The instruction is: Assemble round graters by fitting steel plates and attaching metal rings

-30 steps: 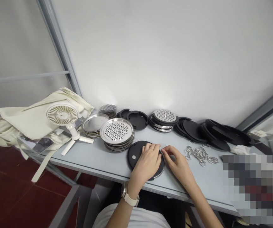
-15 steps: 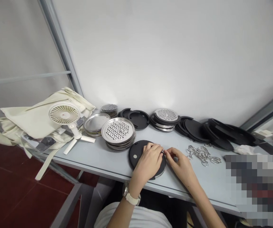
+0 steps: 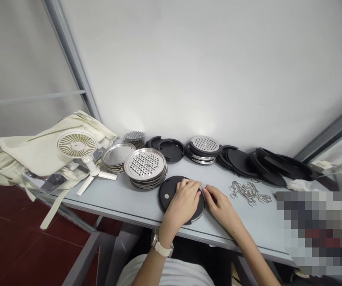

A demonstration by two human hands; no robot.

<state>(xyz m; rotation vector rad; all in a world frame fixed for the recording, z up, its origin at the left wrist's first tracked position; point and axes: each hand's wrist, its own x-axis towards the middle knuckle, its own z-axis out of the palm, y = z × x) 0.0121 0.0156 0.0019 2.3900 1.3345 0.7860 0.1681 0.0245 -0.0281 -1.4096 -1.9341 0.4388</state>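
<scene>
White wall panel [image 3: 171,79] closes off the back. Gray table [image 3: 138,200] in front, busy along the far side. Cream bag [image 3: 37,153] at left, white fan [image 3: 77,144] blocking part of it. Black shells [image 3: 242,163] piled far right. Black disc [image 3: 167,206] is near the table's front edge, under the left hand. Grater stack [image 3: 145,165] right beside it, crowding its far-left side. Left hand [image 3: 182,202]: palm down across the disc, fingers bent toward its right rim; can't tell if gripping. Right hand [image 3: 221,205]: thumb and index nearly together at that rim; can't tell what's between. Perforated-plate stack [image 3: 205,145] behind, loose metal clips [image 3: 248,192] right of the right hand.
</scene>
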